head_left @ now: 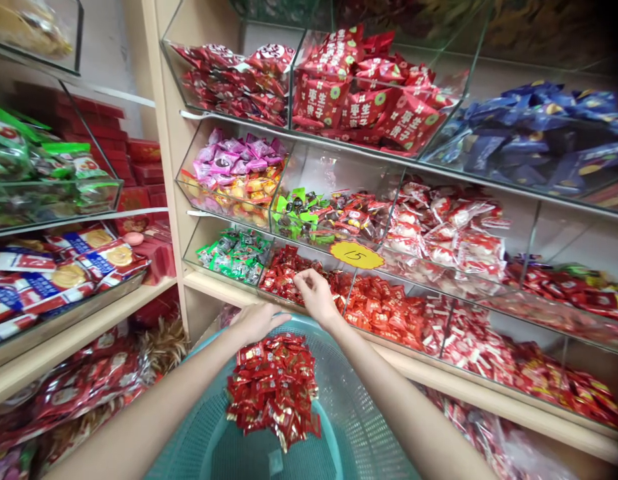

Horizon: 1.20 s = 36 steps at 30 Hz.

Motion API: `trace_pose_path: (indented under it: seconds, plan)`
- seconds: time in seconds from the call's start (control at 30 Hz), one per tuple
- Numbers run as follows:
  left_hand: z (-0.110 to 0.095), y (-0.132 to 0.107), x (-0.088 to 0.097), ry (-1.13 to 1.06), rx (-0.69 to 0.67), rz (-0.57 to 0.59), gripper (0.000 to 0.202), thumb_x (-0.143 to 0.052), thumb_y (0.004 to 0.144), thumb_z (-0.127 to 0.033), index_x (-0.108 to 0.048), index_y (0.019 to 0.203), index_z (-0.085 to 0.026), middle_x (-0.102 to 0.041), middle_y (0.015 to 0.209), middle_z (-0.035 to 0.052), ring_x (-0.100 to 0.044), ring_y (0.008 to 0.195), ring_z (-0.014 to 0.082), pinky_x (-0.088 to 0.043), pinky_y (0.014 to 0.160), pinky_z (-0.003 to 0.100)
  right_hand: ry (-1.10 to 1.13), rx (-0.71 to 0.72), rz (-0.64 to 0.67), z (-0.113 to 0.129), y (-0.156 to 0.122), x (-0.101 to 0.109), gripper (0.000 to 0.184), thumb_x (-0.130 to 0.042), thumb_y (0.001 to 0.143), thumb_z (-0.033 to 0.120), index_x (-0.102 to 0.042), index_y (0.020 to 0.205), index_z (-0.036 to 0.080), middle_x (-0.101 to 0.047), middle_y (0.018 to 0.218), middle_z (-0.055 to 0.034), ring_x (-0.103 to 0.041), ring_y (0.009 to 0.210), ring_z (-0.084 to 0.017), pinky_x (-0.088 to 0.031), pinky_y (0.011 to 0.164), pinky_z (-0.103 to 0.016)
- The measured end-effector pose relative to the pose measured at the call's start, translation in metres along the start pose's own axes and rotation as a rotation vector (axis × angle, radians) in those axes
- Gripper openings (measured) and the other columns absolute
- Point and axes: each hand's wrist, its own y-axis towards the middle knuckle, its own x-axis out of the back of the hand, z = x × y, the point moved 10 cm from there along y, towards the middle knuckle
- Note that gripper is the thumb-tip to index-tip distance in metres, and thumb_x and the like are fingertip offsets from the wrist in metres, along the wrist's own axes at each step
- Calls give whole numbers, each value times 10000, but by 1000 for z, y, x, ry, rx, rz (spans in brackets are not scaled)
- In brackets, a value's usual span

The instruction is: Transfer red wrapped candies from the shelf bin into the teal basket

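A teal plastic basket with perforated walls stands below the shelf edge, with a pile of red wrapped candies inside. My left hand is closed over the basket's far rim, and its fingertips are partly hidden. My right hand reaches past the rim to a clear bin of dark red wrapped candies on the lowest tier. Its thumb and fingers are curled together in a pinch in front of those candies; whatever may be between the fingertips is too small to make out.
Clear bins rise in tiers, with green-wrapped candies, orange-red candies, large red packets and blue packets. A yellow price tag sticks out above the right hand. A side shelf at left holds biscuit packets.
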Motion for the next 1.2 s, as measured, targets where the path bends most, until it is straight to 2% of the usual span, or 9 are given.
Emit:
trace_pose_path:
  seconds: [0.13,0.27,0.37,0.47,0.57,0.7,0.8,0.97,1.2]
  plan:
    - [-2,1,1,34,-11,2,504,-305,827,-606,-608,1074,-289,-654,1038,55,-585,983,246,-409,832,322,294,-201,41,-14,-26,3,297,-595,717,459,-513,772,179,-573,600,28,-576,569,-117,-442,559,-238]
    - [-2,1,2,91,14,18,509,-285,835,-591,-605,1075,-276,-666,992,78,-607,939,261,-431,762,311,347,-249,75,-15,-47,3,299,-626,693,442,-515,758,172,-584,601,26,-591,564,-106,-456,573,-235]
    - [-5,0,2,105,-9,14,476,-283,844,-566,-614,1041,-286,-670,969,67,-614,914,254,-437,731,298,389,-301,102,-21,-63,2,287,-634,682,356,-477,853,186,-570,597,56,-601,549,-106,-456,549,-227]
    - [-5,0,2,96,-45,-3,505,-258,841,-588,-620,1014,-282,-669,961,58,-612,898,252,-440,741,309,469,-434,221,-32,-86,-7,377,-641,658,270,-422,961,215,-561,637,79,-619,566,-106,-461,553,-223]
    - [-3,2,0,85,-56,-13,549,-234,834,-614,-619,1015,-266,-666,969,62,-607,903,256,-439,756,321,521,-539,342,-38,-110,-14,349,-629,664,242,-435,953,220,-543,660,79,-633,602,-109,-462,577,-223]
    - [-2,3,-3,68,-63,-8,573,-223,826,-633,-609,1041,-267,-663,985,61,-603,919,254,-438,771,325,450,-548,371,-41,-122,-9,216,-599,693,252,-495,872,189,-539,662,60,-630,627,-111,-450,585,-221]
    - [-2,4,-3,71,-64,-11,587,-211,825,-638,-607,1049,-268,-661,996,61,-601,932,258,-440,777,331,298,-487,409,-41,-124,-6,142,-556,710,223,-527,841,176,-557,635,46,-603,612,-110,-437,576,-229]
    - [0,4,-4,81,-61,-2,588,-203,825,-638,-603,1063,-279,-657,1015,63,-593,956,278,-438,798,360,47,-387,525,-43,-138,-5,182,-496,685,100,-581,824,182,-535,565,58,-513,541,-93,-391,548,-215]
    - [-3,1,-2,77,-55,3,589,-209,826,-634,-595,1082,-270,-652,1030,73,-589,968,291,-438,809,378,100,-478,584,-63,-158,-15,192,-490,679,97,-607,813,169,-508,594,58,-486,493,-71,-342,487,-193]
